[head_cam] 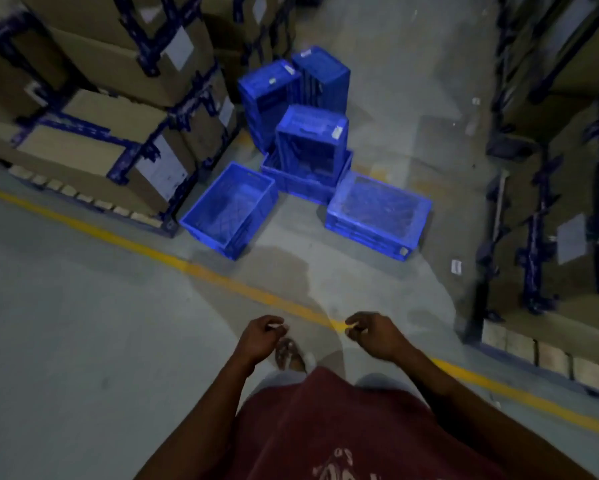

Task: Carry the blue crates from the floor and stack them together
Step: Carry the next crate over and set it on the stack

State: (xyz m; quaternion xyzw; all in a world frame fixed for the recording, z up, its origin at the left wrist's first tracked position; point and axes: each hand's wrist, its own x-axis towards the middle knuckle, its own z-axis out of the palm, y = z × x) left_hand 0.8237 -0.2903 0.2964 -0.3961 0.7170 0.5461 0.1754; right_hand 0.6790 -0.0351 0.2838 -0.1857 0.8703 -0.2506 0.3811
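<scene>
both hands empty, left hand (258,337) and right hand (374,336) loosely curled, approaching loose blue crates (230,209) to stack.

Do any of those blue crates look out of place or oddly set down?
Yes. One blue crate stands tipped on end inside another crate instead of nesting flat. Two loose crates lie at different angles in front, apart from the tall stacks behind.

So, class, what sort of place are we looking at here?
Most likely a warehouse aisle: dark blue metal racks loaded with brown cardboard boxes, a yellow painted floor line, and blue plastic crates on the concrete.
</scene>
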